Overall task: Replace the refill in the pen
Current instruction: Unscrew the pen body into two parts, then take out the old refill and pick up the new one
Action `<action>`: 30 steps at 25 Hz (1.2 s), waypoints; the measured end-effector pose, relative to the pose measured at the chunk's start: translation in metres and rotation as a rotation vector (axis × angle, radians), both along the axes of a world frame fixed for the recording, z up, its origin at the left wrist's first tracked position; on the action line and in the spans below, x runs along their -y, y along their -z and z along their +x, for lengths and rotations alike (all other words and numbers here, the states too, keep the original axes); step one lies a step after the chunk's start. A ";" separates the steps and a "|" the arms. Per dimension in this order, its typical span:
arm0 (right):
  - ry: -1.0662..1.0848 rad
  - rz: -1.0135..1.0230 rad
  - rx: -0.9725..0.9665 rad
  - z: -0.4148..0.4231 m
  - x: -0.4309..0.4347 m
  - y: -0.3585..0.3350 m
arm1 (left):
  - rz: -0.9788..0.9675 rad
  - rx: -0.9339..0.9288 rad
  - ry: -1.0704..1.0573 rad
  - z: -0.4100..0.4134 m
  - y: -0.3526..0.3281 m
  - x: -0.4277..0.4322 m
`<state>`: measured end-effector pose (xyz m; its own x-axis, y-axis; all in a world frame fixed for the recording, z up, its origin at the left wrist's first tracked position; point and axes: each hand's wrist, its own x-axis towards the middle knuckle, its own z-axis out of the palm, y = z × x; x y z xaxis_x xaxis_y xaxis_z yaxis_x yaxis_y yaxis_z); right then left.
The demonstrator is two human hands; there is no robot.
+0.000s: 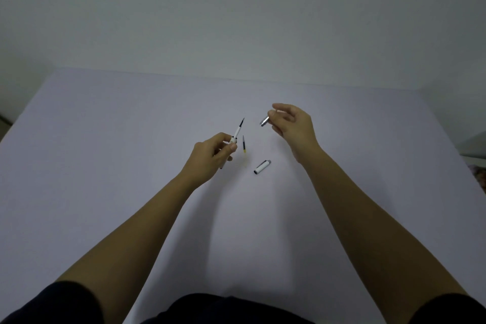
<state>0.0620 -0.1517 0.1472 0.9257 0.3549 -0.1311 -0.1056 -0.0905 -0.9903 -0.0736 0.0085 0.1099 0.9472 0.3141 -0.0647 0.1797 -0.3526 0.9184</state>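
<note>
Clothing: dark fabric [231, 309] fills the bottom edge, with dark short sleeves [65, 302] at both lower corners.
Forearms: 2 bare forearms reach forward from those sleeves over the table [105, 139], which has a plain pale lilac top.
Left hand: the left hand [210, 155] is raised over the table centre, fingers and thumb pinched together around the pen barrel [234, 137].
Pen barrel: white, tilted up and away to the right; its lower end shows dark below the palm.
Refill in barrel: a thin refill [240, 125] sticks out of the barrel's upper end, white then dark, ending in a fine point.
Right hand: the right hand [292, 126] is raised to the right of the left one, thumb and fingertips clamped on a small silver tip section [264, 121]; the other fingers curl loosely.
Gap: the silver piece and the refill point are near each other but apart.
Loose refill: a 2nd refill [244, 144] lies on the table just beside the left thumb, dark at the far end, yellowish nearer the camera.
Cap: a white cap [262, 167] with a grey end lies on the table between the 2 wrists, its dark open mouth turned towards the camera.
Wall: a plain pale wall [236, 8] rises behind the table.
</note>
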 end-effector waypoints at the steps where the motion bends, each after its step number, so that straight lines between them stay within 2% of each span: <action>1: 0.049 -0.056 -0.042 0.002 0.004 0.014 | -0.008 0.013 -0.005 0.003 0.000 -0.001; 5: 0.188 -0.323 -0.213 -0.006 0.020 0.084 | -0.043 0.014 -0.036 0.012 0.007 -0.004; 12: 0.283 -0.669 -0.216 -0.017 0.027 0.143 | -0.025 -0.065 -0.062 0.023 0.028 -0.009; 23: 0.324 -0.693 -0.232 -0.010 0.022 0.148 | -0.026 -0.081 -0.055 0.032 0.037 -0.009; 26: 0.338 -0.703 -0.184 -0.008 0.021 0.137 | -0.041 -0.062 -0.053 0.031 0.033 -0.008; 28: 0.331 -0.650 -0.104 -0.005 0.016 0.123 | -0.049 -0.052 -0.059 0.032 0.030 -0.007; 30: 0.242 -0.509 -0.034 -0.002 0.006 0.102 | -0.046 -0.041 -0.064 0.032 0.027 -0.006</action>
<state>0.0602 -0.1581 0.0454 0.9652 0.0174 -0.2610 -0.2134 -0.5249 -0.8240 -0.0412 0.0141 0.0825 0.9214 0.3699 -0.1191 0.2387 -0.2967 0.9247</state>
